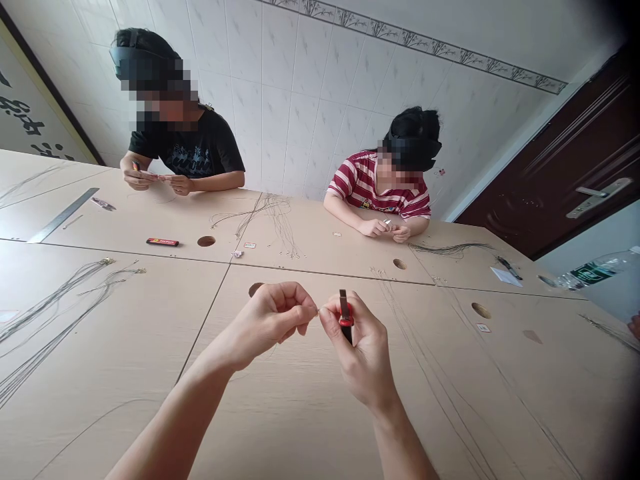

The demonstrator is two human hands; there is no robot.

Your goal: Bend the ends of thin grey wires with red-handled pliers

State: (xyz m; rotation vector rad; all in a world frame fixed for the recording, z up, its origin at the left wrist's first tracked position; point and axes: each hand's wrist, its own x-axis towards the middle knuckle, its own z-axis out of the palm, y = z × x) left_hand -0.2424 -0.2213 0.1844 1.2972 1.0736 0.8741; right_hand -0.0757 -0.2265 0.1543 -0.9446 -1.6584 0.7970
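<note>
Above the table's middle, my left hand (280, 317) is closed in a pinch, its thumb and forefinger on the end of a thin cord with a tiny gold-coloured bit (318, 311). My right hand (357, 350) meets it there, thumb tip touching the same spot. Wrapped in the right fingers is a small black-and-red tool (346, 320) with a flat metal strip pointing up; its kind is not clear, since the fingers hide much of it. Beneath the hands lies the pale wood table (290, 413).
Bundles of thin cords lie on the left (60, 307), at the far middle (273, 213) and on the right (460, 248). Two co-workers (187, 143) (383, 183) sit opposite. A black-and-red item (163, 242), a metal ruler (65, 215) and a plastic bottle (597, 270) are on the table. Round holes (206, 241) pierce it.
</note>
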